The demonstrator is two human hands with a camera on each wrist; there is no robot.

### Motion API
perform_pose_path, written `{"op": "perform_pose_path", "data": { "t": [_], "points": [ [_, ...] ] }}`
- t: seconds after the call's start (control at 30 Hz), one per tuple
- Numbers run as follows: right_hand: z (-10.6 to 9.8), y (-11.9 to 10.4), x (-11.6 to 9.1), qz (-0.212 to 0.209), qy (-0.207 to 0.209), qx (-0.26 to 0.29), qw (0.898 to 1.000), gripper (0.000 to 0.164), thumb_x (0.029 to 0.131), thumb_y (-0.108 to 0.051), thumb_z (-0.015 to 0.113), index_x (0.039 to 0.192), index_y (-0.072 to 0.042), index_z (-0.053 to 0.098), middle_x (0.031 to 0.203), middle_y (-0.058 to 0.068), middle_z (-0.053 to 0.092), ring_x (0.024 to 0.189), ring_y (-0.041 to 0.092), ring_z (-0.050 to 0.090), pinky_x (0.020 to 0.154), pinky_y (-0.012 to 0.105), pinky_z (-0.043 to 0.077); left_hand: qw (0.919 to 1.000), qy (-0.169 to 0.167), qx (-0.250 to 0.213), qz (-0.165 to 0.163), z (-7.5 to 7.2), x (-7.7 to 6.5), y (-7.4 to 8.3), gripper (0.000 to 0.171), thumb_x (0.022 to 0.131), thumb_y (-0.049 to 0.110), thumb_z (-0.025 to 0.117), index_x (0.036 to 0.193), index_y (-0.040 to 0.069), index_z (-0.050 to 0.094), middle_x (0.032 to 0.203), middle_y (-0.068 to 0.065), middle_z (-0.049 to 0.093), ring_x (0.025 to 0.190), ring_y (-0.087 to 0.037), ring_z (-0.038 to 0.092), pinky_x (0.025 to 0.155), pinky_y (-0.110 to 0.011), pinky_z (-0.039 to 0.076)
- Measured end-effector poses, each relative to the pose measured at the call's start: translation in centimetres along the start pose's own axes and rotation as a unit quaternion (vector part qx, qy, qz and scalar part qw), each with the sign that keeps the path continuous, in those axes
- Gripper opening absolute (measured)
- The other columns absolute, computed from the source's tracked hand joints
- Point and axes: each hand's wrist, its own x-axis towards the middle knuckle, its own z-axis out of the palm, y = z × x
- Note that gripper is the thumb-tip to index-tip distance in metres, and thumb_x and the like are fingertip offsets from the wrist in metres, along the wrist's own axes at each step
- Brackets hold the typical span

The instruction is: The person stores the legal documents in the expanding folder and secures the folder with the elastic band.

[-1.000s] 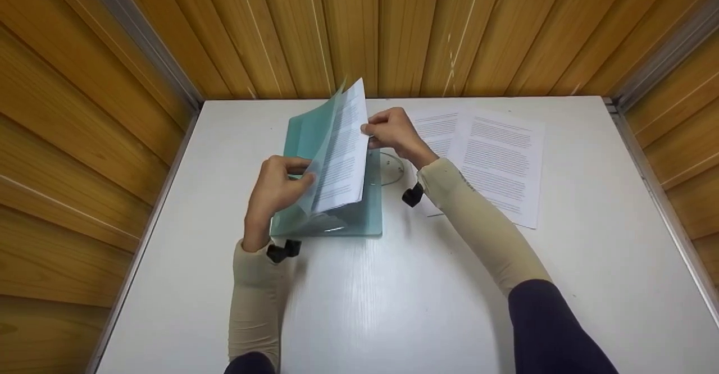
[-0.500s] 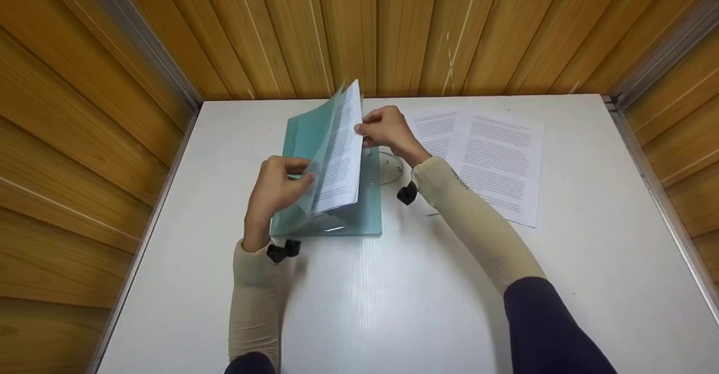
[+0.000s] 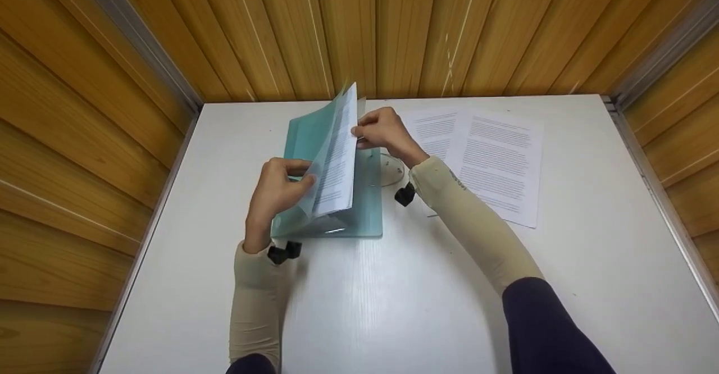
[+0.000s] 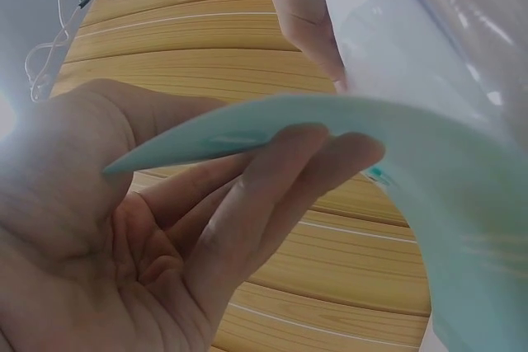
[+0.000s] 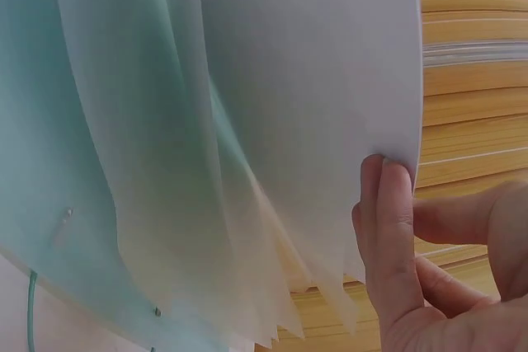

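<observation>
A teal plastic folder (image 3: 369,217) lies spread on the white table. My left hand (image 3: 275,188) pinches its raised left cover between thumb and fingers; in the left wrist view the curved teal cover (image 4: 355,113) passes between them. My right hand (image 3: 387,131) pinches the right edge of printed paper sheets (image 3: 337,177), which stand tilted up between the folder's covers. In the right wrist view, translucent plastic sleeves (image 5: 157,195) hang beside the white paper (image 5: 330,63). How far the paper sits inside a sleeve is hard to tell.
Two printed pages (image 3: 497,166) lie on the table to the right, partly under my right forearm. A thin cord loop (image 3: 402,176) sticks out from the folder's right edge. Wooden-panel walls (image 3: 404,31) stand behind and at both sides of the white table (image 3: 359,306).
My right hand has shifted slightly left, taking the edge of the paper sheets with it. A translucent sleeve edge now shows behind the paper. My left hand stays about where it was.
</observation>
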Motion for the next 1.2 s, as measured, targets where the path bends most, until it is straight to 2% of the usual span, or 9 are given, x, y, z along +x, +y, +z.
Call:
{"op": "perform_pose_path", "data": {
  "t": [0.2, 0.5, 0.7, 0.8, 1.2],
  "points": [
    [0.4, -0.1, 0.1, 0.001, -0.004, -0.010, 1.000, 0.026, 0.100, -0.011, 0.074, 0.124, -0.001, 0.075, 0.116, 0.017, 0.071, 0.091, 0.022, 0.077, 0.095, 0.042, 0.063, 1.0000, -0.003, -0.004, 0.002, -0.1, 0.0, 0.1, 0.033, 0.094, 0.007, 0.070, 0.124, -0.004, 0.077, 0.122, -0.021, 0.077, 0.112, -0.038, 0.076, 0.090, -0.051, 0.064],
    [1.1, 0.1, 0.6, -0.007, 0.002, -0.027, 1.000, 0.029, 0.099, -0.009, 0.074, 0.125, 0.003, 0.074, 0.114, 0.019, 0.074, 0.083, 0.016, 0.077, 0.083, 0.032, 0.065, 0.9999, -0.012, 0.002, 0.008, 0.2, 0.2, 0.2, 0.033, 0.094, 0.006, 0.071, 0.125, -0.003, 0.077, 0.122, -0.021, 0.078, 0.111, -0.039, 0.077, 0.091, -0.051, 0.064],
    [1.5, 0.2, 0.9, -0.009, 0.002, -0.040, 0.999, 0.021, 0.099, -0.010, 0.075, 0.117, 0.001, 0.078, 0.110, 0.016, 0.076, 0.084, 0.019, 0.078, 0.093, 0.044, 0.063, 0.9998, -0.016, -0.003, 0.008, 0.0, 0.2, 0.1, 0.033, 0.095, 0.006, 0.070, 0.125, -0.003, 0.077, 0.122, -0.021, 0.078, 0.110, -0.038, 0.077, 0.091, -0.051, 0.064],
    [1.7, 0.3, 0.9, -0.013, 0.002, -0.043, 0.999, 0.019, 0.098, -0.010, 0.076, 0.114, 0.000, 0.079, 0.108, 0.016, 0.076, 0.084, 0.020, 0.078, 0.094, 0.046, 0.063, 0.9997, -0.017, -0.008, 0.013, 0.0, 0.2, 0.0, 0.032, 0.095, 0.005, 0.070, 0.125, -0.004, 0.077, 0.122, -0.021, 0.077, 0.109, -0.038, 0.077, 0.090, -0.051, 0.064],
    [2.1, 0.7, 1.1, -0.009, 0.004, -0.057, 0.998, 0.023, 0.101, -0.013, 0.074, 0.120, 0.000, 0.078, 0.108, 0.014, 0.076, 0.086, 0.020, 0.077, 0.078, 0.029, 0.065, 0.9995, -0.020, -0.007, 0.021, 0.0, 0.3, -0.1, 0.032, 0.094, 0.005, 0.070, 0.125, -0.002, 0.077, 0.124, -0.019, 0.077, 0.109, -0.035, 0.078, 0.089, -0.050, 0.064]
  ]
}}
